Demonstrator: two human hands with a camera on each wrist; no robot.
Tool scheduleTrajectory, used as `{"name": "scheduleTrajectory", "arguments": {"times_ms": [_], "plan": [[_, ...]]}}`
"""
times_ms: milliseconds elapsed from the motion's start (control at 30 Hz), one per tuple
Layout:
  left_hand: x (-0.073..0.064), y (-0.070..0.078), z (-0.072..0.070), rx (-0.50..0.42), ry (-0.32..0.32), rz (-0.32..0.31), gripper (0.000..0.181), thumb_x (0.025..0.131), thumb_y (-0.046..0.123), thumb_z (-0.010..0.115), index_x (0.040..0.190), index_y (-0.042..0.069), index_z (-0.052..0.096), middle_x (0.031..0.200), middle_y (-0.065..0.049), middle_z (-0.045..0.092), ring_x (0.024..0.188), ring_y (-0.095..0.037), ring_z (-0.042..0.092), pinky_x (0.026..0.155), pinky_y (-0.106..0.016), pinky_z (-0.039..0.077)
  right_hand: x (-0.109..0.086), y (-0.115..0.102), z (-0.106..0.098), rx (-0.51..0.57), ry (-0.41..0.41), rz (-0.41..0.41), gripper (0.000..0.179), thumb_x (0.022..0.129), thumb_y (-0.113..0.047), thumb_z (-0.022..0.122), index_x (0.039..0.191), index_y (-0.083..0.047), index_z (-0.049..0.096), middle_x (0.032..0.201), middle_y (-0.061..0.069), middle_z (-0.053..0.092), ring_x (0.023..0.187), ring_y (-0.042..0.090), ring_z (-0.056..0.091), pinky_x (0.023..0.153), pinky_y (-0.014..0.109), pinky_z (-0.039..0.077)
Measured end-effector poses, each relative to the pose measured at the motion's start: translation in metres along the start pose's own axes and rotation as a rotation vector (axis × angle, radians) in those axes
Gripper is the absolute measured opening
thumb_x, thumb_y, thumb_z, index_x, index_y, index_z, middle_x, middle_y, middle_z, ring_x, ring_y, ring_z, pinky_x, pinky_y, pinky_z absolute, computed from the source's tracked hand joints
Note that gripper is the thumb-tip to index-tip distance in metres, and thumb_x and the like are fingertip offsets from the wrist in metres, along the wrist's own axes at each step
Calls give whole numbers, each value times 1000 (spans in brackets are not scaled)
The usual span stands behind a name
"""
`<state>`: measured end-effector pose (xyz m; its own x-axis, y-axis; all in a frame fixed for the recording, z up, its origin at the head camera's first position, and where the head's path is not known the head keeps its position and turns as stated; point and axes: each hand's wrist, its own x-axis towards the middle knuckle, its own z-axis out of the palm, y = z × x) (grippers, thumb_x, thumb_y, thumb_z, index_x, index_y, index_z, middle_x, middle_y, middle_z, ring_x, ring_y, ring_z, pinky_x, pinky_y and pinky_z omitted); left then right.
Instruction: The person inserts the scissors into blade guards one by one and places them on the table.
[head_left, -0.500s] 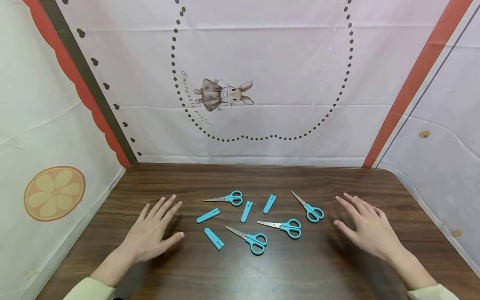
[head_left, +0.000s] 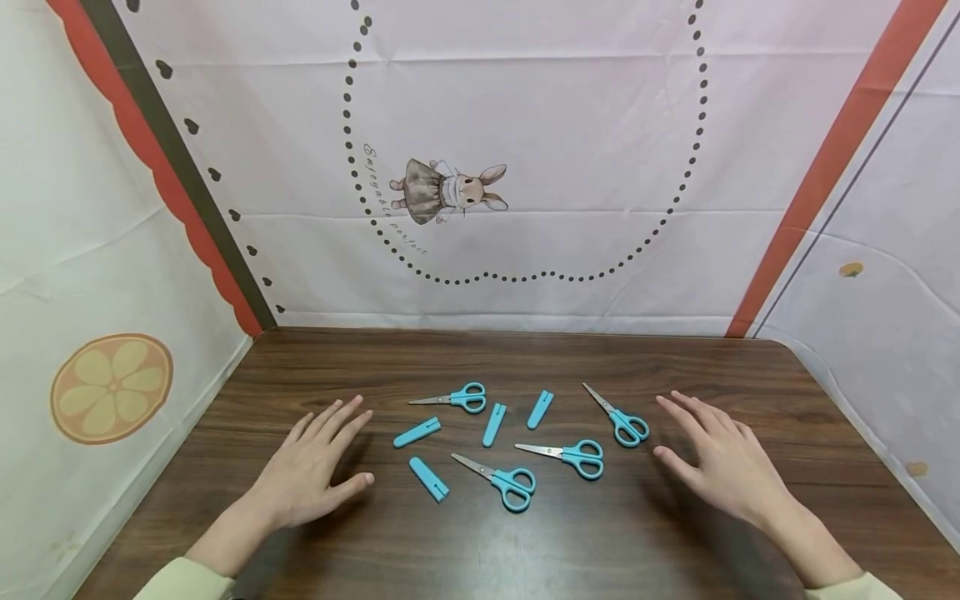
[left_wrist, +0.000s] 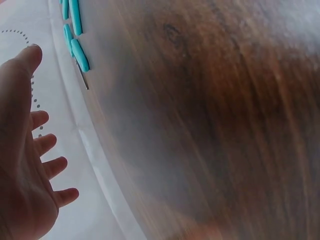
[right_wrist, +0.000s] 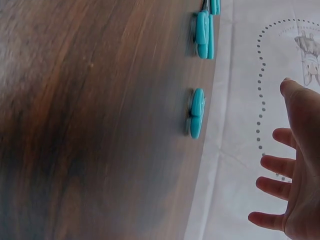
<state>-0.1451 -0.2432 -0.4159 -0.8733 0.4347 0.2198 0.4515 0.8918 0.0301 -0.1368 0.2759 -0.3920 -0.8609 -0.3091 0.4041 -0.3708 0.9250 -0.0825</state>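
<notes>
Several small scissors with turquoise handles lie on a brown wooden table, among several turquoise blade covers. My left hand (head_left: 303, 477) is spread over the table's left side, holding nothing; nearest to it are a slanted cover (head_left: 429, 479) and another cover (head_left: 417, 432). On the right, my right hand (head_left: 722, 467) has its fingers extended and holds nothing. Its fingertips are just right of the rightmost scissors (head_left: 627, 427). Between the hands lie the front scissors (head_left: 513, 487), the middle scissors (head_left: 581, 458) and the back scissors (head_left: 468, 398). Two more covers (head_left: 493, 425) (head_left: 540, 410) lie towards the back.
The wooden table (head_left: 465, 558) ends at a white cloth backdrop (head_left: 585, 167) printed with a rabbit figure (head_left: 442, 192) and dots. White cloth also rises along the left side (head_left: 90, 275) and right side (head_left: 885, 333).
My right hand has moved left, closer to the rightmost scissors. The left hand has shifted slightly right. The scissors and covers keep their places on the table.
</notes>
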Motion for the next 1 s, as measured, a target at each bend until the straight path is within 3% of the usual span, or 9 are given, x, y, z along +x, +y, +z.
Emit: {"name": "scheduleTrajectory", "arguments": {"times_ms": [600, 1000], "plan": [[3, 5, 4, -20, 76, 87, 73, 80, 54, 62, 139, 16, 40, 146, -5, 33, 129, -31, 36, 101, -51, 26, 3, -19, 3, 50, 3, -61, 65, 78, -36, 71, 135, -21, 45, 133, 9, 48, 112, 34, 50, 75, 55, 41], [8, 12, 4, -60, 79, 114, 73, 79, 52, 64, 138, 17, 40, 145, -3, 34, 128, -28, 37, 101, -49, 27, 6, -31, 6, 89, -2, -99, 66, 76, -35, 73, 134, -18, 47, 130, 9, 50, 109, 32, 53, 76, 54, 43]]}}
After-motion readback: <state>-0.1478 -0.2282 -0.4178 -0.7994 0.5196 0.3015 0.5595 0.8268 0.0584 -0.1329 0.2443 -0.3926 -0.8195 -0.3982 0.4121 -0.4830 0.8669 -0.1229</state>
